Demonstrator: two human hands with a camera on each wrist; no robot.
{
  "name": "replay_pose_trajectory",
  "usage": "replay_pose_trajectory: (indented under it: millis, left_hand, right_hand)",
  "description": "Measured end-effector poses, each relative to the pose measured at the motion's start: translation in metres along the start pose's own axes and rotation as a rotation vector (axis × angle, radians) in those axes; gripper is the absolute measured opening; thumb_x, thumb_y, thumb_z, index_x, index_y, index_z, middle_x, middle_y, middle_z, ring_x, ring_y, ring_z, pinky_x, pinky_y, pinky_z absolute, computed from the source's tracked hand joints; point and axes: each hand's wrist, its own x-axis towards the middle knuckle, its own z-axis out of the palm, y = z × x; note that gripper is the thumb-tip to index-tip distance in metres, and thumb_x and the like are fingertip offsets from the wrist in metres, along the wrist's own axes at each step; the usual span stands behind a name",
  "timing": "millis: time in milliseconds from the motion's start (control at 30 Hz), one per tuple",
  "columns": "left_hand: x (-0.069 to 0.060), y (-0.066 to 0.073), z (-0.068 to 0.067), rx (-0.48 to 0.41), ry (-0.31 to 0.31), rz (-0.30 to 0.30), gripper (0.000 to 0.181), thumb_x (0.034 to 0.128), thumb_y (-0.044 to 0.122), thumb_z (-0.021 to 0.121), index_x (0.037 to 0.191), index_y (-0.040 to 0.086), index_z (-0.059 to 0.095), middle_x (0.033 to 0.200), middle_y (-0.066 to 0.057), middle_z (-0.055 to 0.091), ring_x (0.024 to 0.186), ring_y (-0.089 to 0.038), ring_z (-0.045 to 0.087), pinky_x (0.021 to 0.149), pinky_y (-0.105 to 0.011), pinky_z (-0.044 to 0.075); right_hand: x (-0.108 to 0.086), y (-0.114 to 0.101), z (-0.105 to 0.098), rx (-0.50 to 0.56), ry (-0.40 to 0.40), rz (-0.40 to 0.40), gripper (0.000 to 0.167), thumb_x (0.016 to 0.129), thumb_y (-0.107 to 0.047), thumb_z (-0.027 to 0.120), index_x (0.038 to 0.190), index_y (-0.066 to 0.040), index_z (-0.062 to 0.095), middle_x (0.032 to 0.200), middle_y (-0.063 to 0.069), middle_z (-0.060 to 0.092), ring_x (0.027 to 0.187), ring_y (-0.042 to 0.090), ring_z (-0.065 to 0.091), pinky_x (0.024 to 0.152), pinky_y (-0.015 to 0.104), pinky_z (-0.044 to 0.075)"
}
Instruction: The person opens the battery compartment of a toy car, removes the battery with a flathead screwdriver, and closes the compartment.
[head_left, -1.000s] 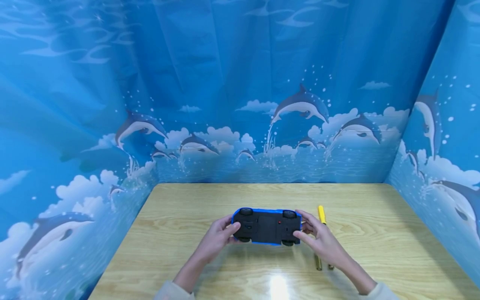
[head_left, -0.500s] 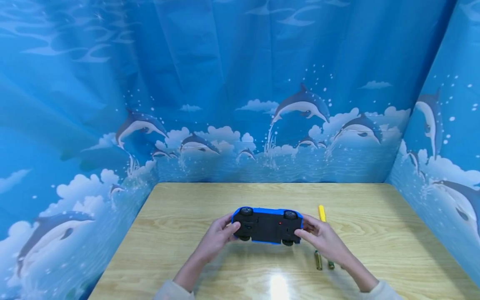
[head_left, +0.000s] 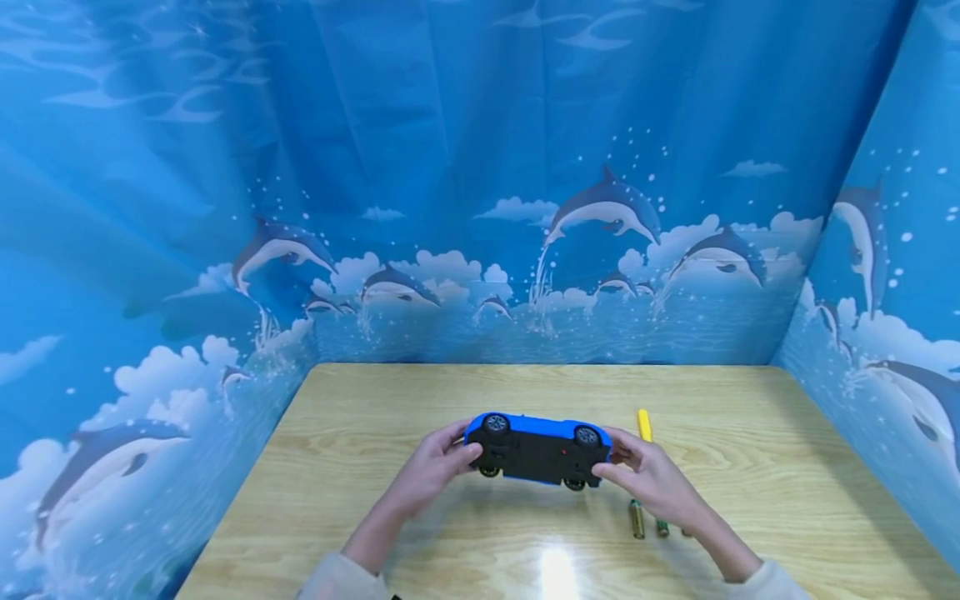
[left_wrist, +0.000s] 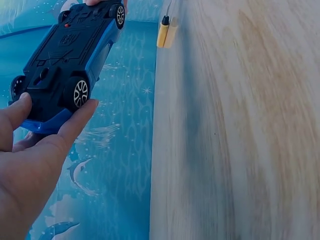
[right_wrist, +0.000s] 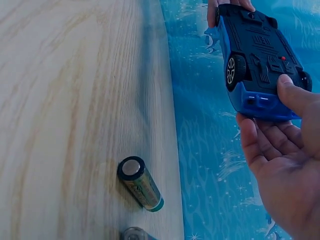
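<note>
Between both hands a blue toy car (head_left: 534,454) is held above the table, its black underside and wheels turned to the head camera. My left hand (head_left: 433,468) grips one end, thumb on the underside and fingers behind. The opposite end is gripped by my right hand (head_left: 651,483), its thumb likewise on the black base. A small red spot shows on the underside (right_wrist: 265,55) in the right wrist view. Below the right hand lie several batteries (head_left: 637,520), partly hidden by the wrist; one battery (right_wrist: 141,184) shows close up in the right wrist view.
A screwdriver with a yellow handle (head_left: 644,425) lies behind the right hand, its shaft mostly hidden from the head camera. The wooden table (head_left: 360,408) is bounded by blue dolphin-print curtains (head_left: 450,208) at the back and sides.
The toy car has tilted a little, so more of its blue side and upper wheels shows. Its right end has shifted slightly right with my right hand, uncovering more of the batteries.
</note>
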Motion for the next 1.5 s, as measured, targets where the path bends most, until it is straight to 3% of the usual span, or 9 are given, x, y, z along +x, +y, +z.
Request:
replay_pose_trajectory:
  millis: [133,367,800,1500]
  left_hand:
    - [0.000,0.003,-0.001,0.022,-0.011,-0.022,0.054,0.1037,0.009,0.060,0.149,-0.012,0.041,0.141,-0.030,0.056,0.125,-0.036,0.062,0.102,-0.038,0.056]
    - [0.000,0.008,-0.003,0.089,0.002,-0.050,0.055,0.1008,0.010,0.066,0.149,-0.009,0.046,0.144,-0.028,0.055,0.121,-0.034,0.065,0.101,-0.038,0.057]
    - [0.001,0.007,-0.004,0.125,0.015,-0.057,0.053,0.0936,0.005,0.071,0.143,-0.005,0.055,0.139,-0.025,0.060,0.119,-0.033,0.065,0.104,-0.039,0.055]
    - [0.000,0.009,-0.002,0.067,-0.009,-0.067,0.055,0.0947,0.006,0.070,0.146,-0.002,0.053,0.143,-0.023,0.058,0.126,-0.031,0.061,0.106,-0.034,0.053]
  right_hand:
    - [-0.001,0.002,-0.001,-0.012,-0.002,-0.021,0.058,0.096,-0.016,0.074,0.141,0.011,0.052,0.125,0.019,0.068,0.102,0.011,0.067,0.089,0.025,0.060]
    - [-0.001,0.006,-0.002,0.016,-0.003,-0.080,0.054,0.093,-0.011,0.076,0.139,0.010,0.055,0.116,0.011,0.071,0.098,0.013,0.068,0.088,0.025,0.061]
    - [-0.001,0.012,0.001,0.070,0.017,-0.257,0.043,0.086,0.005,0.078,0.127,0.004,0.064,0.111,0.004,0.073,0.098,0.013,0.070,0.090,0.025,0.060]
    - [-0.001,0.014,0.007,0.031,0.106,-0.268,0.045,0.079,0.006,0.083,0.120,-0.004,0.069,0.112,0.006,0.072,0.097,0.011,0.070,0.091,0.021,0.059]
